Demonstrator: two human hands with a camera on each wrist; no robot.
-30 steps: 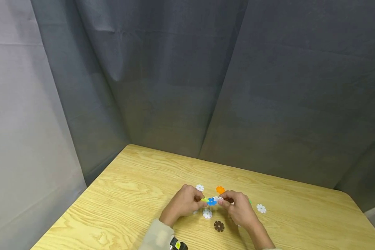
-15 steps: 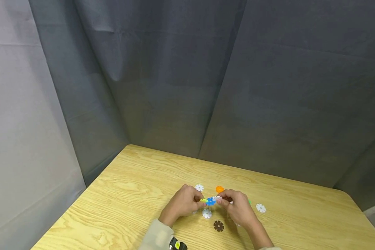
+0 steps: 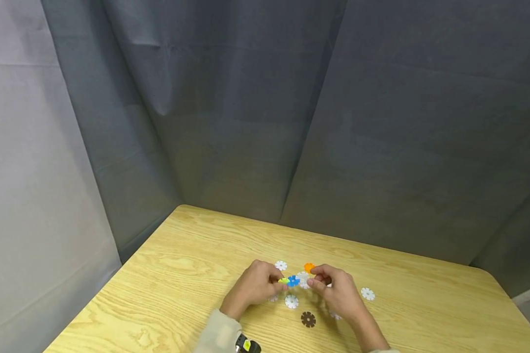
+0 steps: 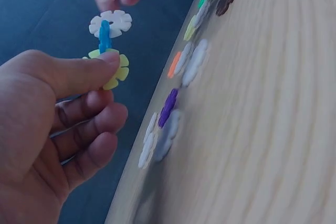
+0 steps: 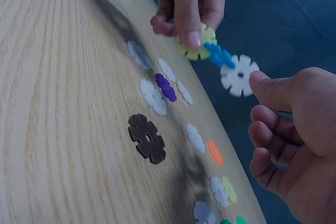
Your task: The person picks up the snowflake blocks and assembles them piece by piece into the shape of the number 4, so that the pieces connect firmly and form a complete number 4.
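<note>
Above table [image 3: 168,274], left hand [image 3: 253,287] pinching yellow disc [image 5: 197,45] of yellow-blue-white chain running left-right, right hand [image 3: 337,294] loosely curled, thumb touching white disc [image 5: 239,75].

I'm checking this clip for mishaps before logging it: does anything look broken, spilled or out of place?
Nothing stands out. The left hand pinches the yellow disc of an intact yellow-blue-white chain; the right hand touches its white disc. Loose discs, including a brown one, lie flat on the table.
</note>
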